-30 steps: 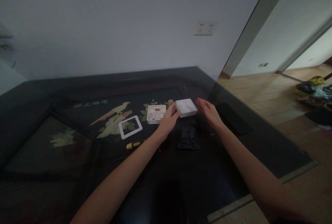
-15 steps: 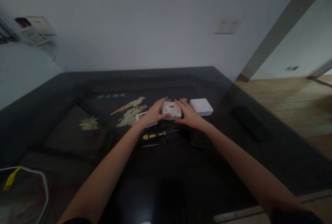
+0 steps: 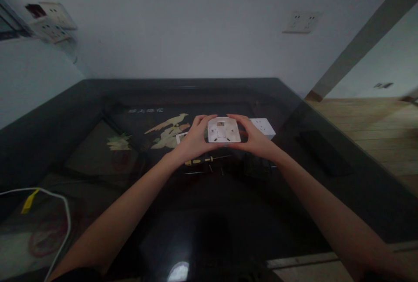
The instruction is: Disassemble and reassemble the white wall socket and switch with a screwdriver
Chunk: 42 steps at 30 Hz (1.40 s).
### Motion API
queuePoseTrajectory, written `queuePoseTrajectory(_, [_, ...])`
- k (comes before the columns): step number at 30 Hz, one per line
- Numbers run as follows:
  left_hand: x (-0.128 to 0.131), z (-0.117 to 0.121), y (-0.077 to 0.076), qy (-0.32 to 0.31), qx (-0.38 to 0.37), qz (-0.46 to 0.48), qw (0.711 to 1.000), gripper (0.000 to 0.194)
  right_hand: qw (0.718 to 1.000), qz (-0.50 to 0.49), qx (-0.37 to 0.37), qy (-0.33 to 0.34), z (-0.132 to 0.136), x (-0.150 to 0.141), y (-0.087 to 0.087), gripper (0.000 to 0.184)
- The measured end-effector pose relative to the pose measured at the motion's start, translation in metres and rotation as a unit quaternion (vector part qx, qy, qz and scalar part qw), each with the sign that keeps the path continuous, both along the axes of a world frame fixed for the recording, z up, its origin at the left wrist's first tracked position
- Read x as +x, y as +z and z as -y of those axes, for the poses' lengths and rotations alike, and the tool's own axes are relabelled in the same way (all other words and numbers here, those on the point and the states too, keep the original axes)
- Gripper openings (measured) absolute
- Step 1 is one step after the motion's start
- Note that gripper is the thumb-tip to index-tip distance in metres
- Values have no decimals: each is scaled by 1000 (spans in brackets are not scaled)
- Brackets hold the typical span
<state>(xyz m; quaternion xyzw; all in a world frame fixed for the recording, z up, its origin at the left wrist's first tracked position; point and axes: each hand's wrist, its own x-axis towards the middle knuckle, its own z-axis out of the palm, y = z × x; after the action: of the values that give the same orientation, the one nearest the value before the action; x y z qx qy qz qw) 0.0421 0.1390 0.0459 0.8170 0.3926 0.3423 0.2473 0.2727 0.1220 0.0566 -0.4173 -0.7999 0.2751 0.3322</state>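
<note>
Between both hands I hold a white square socket back box [image 3: 224,130] above the dark table, its hollow inside facing me. My left hand [image 3: 197,135] grips the box's left side, thumb along the lower edge and fingers at the top. On the opposite side my right hand [image 3: 251,135] is closed around it in the same manner. A white frame [image 3: 179,137] lies partly hidden behind my left hand. Beyond my right hand sits a white socket [image 3: 264,126], partly covered. Below the hands rests a yellow and black screwdriver [image 3: 197,161], with small screws [image 3: 210,168] near it.
The glossy black table [image 3: 209,212] bears a bird and flower picture. A dark flat object [image 3: 323,153] lies on the right. A white cable [image 3: 67,212] with a yellow tag [image 3: 30,201] curves at the left. Wall sockets [image 3: 302,21] are on the wall behind.
Both hands have raised the back box off the table and brought it closer, tilting its open side more toward me. The camera view has shifted slightly.
</note>
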Motion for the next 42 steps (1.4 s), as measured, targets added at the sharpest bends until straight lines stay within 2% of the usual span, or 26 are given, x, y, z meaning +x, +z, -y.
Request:
queuePoseTrajectory(2, [-10, 34, 6, 6, 0, 13, 1000, 87, 1000, -16, -9, 24, 27, -4, 7, 80])
queuePoseTrajectory(4, [-21, 70, 3, 13, -8, 12, 1000, 87, 999, -23, -15, 47, 56, -10, 5, 79])
queuePoseTrajectory(7, [-37, 115, -15, -1, -50, -18, 999, 97, 996, 7, -36, 79, 93, -20, -12, 84])
queuePoseTrajectory(10, [-47, 139, -33, -27, -93, -50, 994, 108, 992, 48, -53, 100, 115, -26, -34, 96])
queuePoseTrajectory(14, [-53, 142, -40, -46, -119, -78, 989, 114, 988, 83, -70, 107, 122, -29, -46, 104])
queuePoseTrajectory(19, [-54, 139, -38, -56, -129, -82, 987, 117, 985, 117, -67, 110, 119, -28, -45, 104])
queuePoseTrajectory(25, [-54, 143, -47, -51, -149, -88, 984, 121, 979, 148, -69, 121, 120, -28, -47, 101])
queuePoseTrajectory(31, [-55, 144, -55, -55, -121, -102, 986, 121, 971, 181, -51, 148, 114, -23, -33, 102])
queuePoseTrajectory(33, [-56, 144, -56, -61, -116, -107, 986, 121, 977, 173, -29, 124, 108, -10, -25, 94])
queuePoseTrajectory(36, [-58, 144, -56, -68, -115, -109, 985, 119, 983, 184, -8, -1, 96, 19, -17, 72])
queuePoseTrajectory(38, [-60, 144, -54, -69, -129, -102, 984, 115, 975, 214, -17, -53, 89, 39, -19, 77])
queuePoseTrajectory(40, [-63, 143, -51, -71, -155, -80, 982, 107, 966, 246, -43, -63, 84, 53, -26, 86])
queuePoseTrajectory(42, [-65, 141, -49, -78, -177, -53, 980, 95, 961, 261, -68, -56, 81, 60, -33, 82])
